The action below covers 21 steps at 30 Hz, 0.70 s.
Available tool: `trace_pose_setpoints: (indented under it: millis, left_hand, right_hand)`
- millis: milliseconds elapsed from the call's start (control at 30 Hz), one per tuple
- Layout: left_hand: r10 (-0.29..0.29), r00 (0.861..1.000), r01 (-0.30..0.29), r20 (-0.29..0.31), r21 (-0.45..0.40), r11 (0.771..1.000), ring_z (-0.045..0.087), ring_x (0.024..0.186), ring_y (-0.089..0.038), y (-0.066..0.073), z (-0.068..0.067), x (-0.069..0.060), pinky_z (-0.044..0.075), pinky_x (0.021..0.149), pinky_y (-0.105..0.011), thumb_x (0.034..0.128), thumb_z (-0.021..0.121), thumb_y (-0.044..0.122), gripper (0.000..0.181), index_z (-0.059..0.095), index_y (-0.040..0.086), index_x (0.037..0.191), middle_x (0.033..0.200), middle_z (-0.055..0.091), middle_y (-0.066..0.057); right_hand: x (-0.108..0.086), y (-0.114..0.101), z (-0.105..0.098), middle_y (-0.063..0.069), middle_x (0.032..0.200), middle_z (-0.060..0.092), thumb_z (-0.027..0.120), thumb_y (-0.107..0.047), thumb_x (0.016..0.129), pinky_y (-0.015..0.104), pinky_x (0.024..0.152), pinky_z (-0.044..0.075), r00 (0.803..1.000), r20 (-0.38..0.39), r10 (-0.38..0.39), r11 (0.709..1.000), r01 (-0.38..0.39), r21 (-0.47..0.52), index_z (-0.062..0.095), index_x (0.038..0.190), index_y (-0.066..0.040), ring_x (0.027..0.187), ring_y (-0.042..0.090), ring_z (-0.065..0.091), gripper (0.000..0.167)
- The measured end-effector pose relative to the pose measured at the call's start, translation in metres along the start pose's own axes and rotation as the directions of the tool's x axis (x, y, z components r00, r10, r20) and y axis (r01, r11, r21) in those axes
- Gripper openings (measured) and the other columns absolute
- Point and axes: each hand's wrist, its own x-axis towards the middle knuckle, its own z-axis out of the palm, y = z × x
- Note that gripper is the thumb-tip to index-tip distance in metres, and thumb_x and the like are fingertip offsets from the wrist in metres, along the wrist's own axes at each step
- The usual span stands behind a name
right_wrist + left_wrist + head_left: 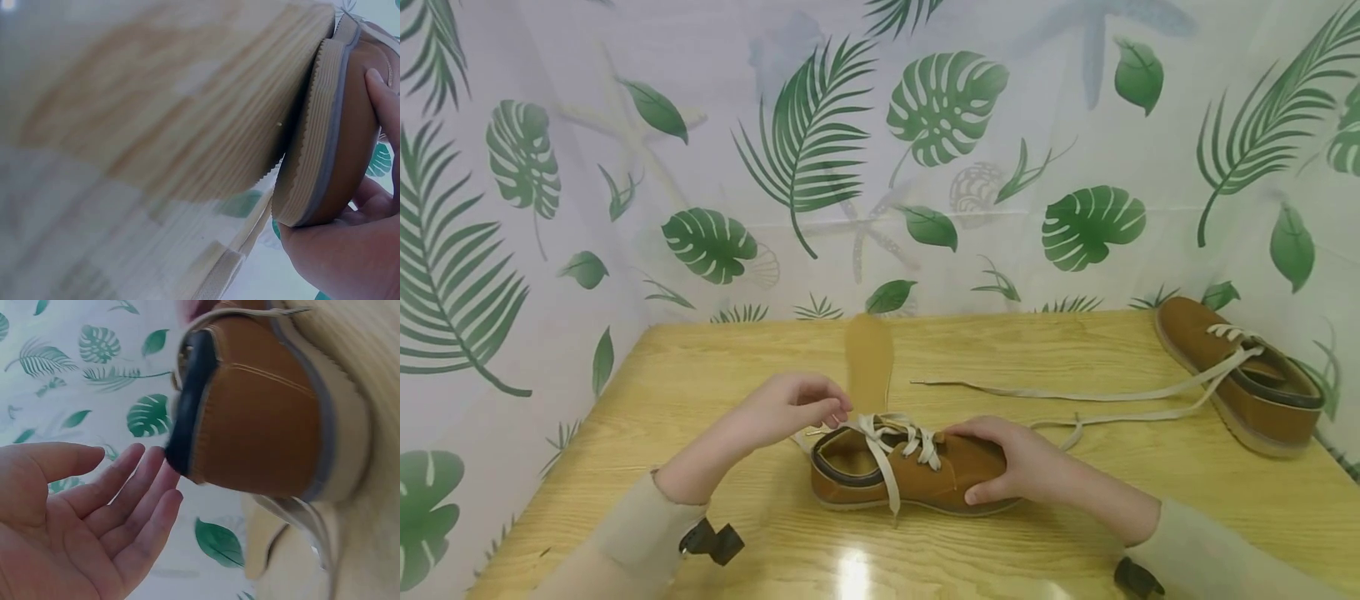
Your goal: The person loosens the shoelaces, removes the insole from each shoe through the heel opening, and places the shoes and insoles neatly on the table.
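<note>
A brown lace-up shoe [955, 471] lies on the table, its toe to the right and its heel to the left. My right hand [1011, 462] grips the toe, thumb on the near side and fingers over the top; the right wrist view shows the hand [359, 250] round the toe above the ribbed sole. Near the shoe's opening is my left hand [793, 408], its fingers loosely extended with nothing visible held in the left wrist view [100, 525]. Cream laces [883, 467] are tied across the shoe, one end hanging down its near side.
A second brown shoe [1281, 417] stands at the right with its long laces [1075, 396] trailing left over the table. A tan insole [870, 358] lies behind the first shoe. The leaf-printed cloth [925, 167] rises behind the wooden table [737, 533].
</note>
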Motion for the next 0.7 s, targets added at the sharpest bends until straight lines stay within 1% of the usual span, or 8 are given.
trace_pose_setpoints:
  millis: [133,200,233,300,433,533,633,700]
  left_hand:
    - [0.031,0.999,-0.033,0.014,0.093,0.995,0.076,0.091,-0.017,0.017,0.005,0.008,0.062,0.087,-0.03,0.108,0.06,0.012,0.021,0.075,0.0,0.116,0.105,0.079,-0.012]
    - [0.045,0.999,-0.046,0.014,0.181,0.982,0.075,0.09,-0.013,0.024,0.01,0.013,0.061,0.085,-0.028,0.1074,0.062,0.014,0.019,0.076,0.004,0.114,0.103,0.08,-0.008]
    - [0.055,0.998,-0.055,0.011,0.24,0.969,0.074,0.089,-0.011,0.027,0.014,0.016,0.06,0.084,-0.027,0.1069,0.063,0.016,0.018,0.077,0.005,0.113,0.102,0.08,-0.005]
    - [0.068,0.998,-0.062,-0.004,0.37,0.927,0.071,0.085,-0.009,0.032,0.022,0.019,0.058,0.08,-0.027,0.1056,0.066,0.019,0.015,0.078,0.01,0.108,0.097,0.079,-0.001]
    - [0.103,0.994,-0.054,-0.046,0.606,0.794,0.062,0.073,-0.009,0.04,0.04,0.021,0.051,0.066,-0.028,0.102,0.073,0.027,0.015,0.074,0.018,0.09,0.083,0.072,0.006]
    - [0.119,0.99,-0.032,-0.075,0.702,0.711,0.054,0.064,-0.008,0.041,0.052,0.02,0.044,0.056,-0.026,0.0977,0.079,0.033,0.028,0.065,0.021,0.077,0.076,0.064,0.008]
    - [0.127,0.986,-0.002,-0.107,0.757,0.653,0.049,0.061,-0.008,0.04,0.059,0.02,0.04,0.051,-0.024,0.0924,0.085,0.037,0.039,0.057,0.022,0.069,0.072,0.057,0.009]
    - [0.137,0.982,0.014,-0.127,0.78,0.625,0.047,0.059,-0.007,0.04,0.063,0.02,0.039,0.05,-0.023,0.0892,0.087,0.038,0.043,0.055,0.022,0.066,0.071,0.055,0.009]
  right_hand:
    - [0.0,0.001,0.0,0.015,0.147,0.064,0.092,-0.038,0.084,0.038,0.098,0.054,1.0,0.005,-0.003,1.0,0.003,0.005,0.061,0.147,-0.011,0.13,0.038,0.062,0.076]
    - [0.0,0.001,0.0,0.015,0.146,0.064,0.092,-0.038,0.084,0.038,0.099,0.054,1.0,0.004,-0.007,1.0,0.007,0.004,0.061,0.147,-0.01,0.13,0.038,0.062,0.076]
    - [0.0,0.001,0.0,0.015,0.146,0.064,0.092,-0.038,0.084,0.038,0.099,0.054,1.0,0.002,-0.011,1.0,0.011,0.001,0.061,0.147,-0.01,0.13,0.038,0.062,0.076]
    - [0.001,0.001,-0.001,0.014,0.146,0.065,0.092,-0.038,0.084,0.037,0.099,0.054,1.0,-0.002,-0.019,1.0,0.019,-0.005,0.061,0.147,-0.01,0.129,0.037,0.062,0.075]
    - [0.002,0.001,-0.002,0.014,0.145,0.065,0.092,-0.039,0.084,0.037,0.1,0.054,1.0,-0.008,-0.029,1.0,0.029,-0.007,0.061,0.147,-0.01,0.129,0.036,0.063,0.075]
    - [0.001,0.001,-0.003,0.014,0.145,0.065,0.092,-0.038,0.084,0.038,0.1,0.053,0.999,-0.009,-0.032,0.999,0.032,0.001,0.061,0.146,-0.01,0.129,0.037,0.062,0.075]
    - [0.001,0.002,-0.003,0.014,0.144,0.066,0.092,-0.038,0.083,0.038,0.101,0.053,0.999,-0.006,-0.035,0.999,0.035,0.011,0.062,0.146,-0.009,0.129,0.037,0.062,0.076]
    - [0.0,0.002,-0.002,0.013,0.145,0.066,0.092,-0.039,0.083,0.038,0.101,0.052,1.0,-0.003,-0.03,0.999,0.031,0.017,0.062,0.146,-0.01,0.13,0.037,0.062,0.076]
